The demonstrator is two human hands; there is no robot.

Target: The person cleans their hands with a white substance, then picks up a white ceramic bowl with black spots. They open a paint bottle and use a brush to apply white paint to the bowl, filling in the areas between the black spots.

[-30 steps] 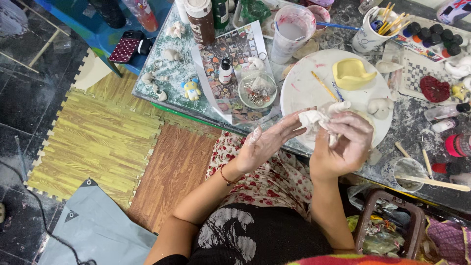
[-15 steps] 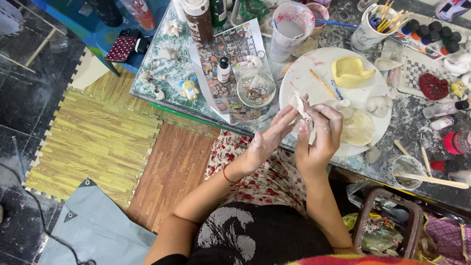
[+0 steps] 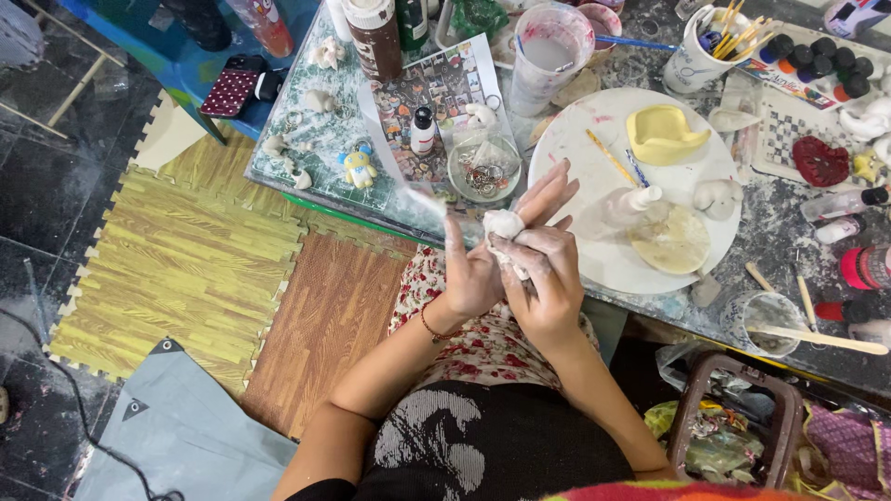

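Head view, lap: flowered skirt at lower centre, forearms rising from it toward the table edge.
Right hand (image 3: 543,274): centre of frame, fingers curled and pressed around a white clay lump (image 3: 506,224), gripping its lower part so the top stays exposed.
Left hand (image 3: 483,264): just left of it, palm against the lump, fingers straight and slightly spread, seemingly to smooth it.
White round board (image 3: 594,148): just beyond the hands, right of centre, carrying a yellow mould (image 3: 661,135) and small clay pieces within reach.
Glass bowl (image 3: 484,168): above the hands, holding metal rings.
Plastic cup (image 3: 549,51): upper centre, cloudy water.
Brush pot (image 3: 701,51): upper right, brushes standing upright.
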